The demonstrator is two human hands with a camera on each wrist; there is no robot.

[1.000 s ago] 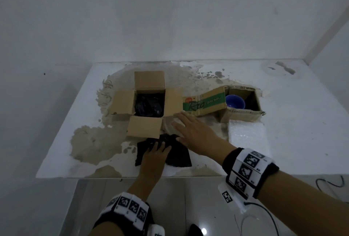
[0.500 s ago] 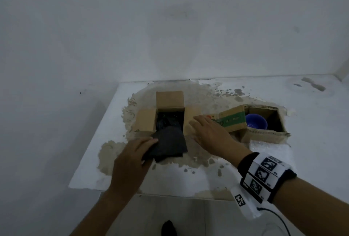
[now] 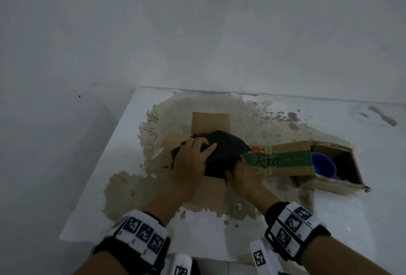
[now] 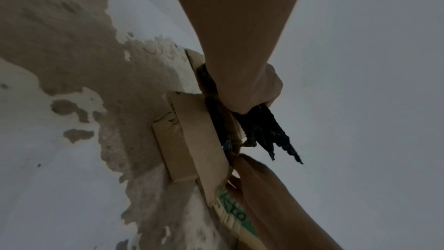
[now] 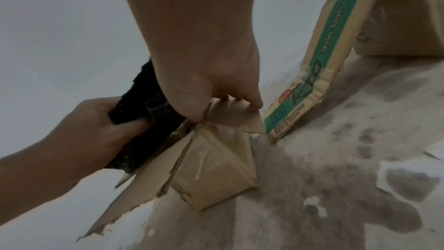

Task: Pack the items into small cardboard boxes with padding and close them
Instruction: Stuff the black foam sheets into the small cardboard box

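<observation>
A small open cardboard box [image 3: 210, 123] stands on the white table [image 3: 114, 164]. My left hand [image 3: 197, 149] grips a piece of black padding [image 3: 226, 145] and holds it over the box's opening. In the left wrist view the black padding [image 4: 266, 132] sticks out past the left hand [image 4: 252, 90], above the box [image 4: 192, 130]. My right hand [image 3: 238, 170] pinches the box's right flap; in the right wrist view its thumb and fingers [image 5: 250, 100] close on the flap [image 5: 235, 117]. What lies inside the box is hidden.
To the right, a second open box [image 3: 356, 169] holds a blue bowl [image 3: 323, 162]; its long flap with green print [image 3: 279, 160] reaches to my right hand. The tabletop has a large brown worn patch [image 3: 131, 186]. The table's left and front edges are close.
My left hand has lifted the black padding off the table's front and carried it over the small box. My right hand has shifted to pinch the box's right flap.
</observation>
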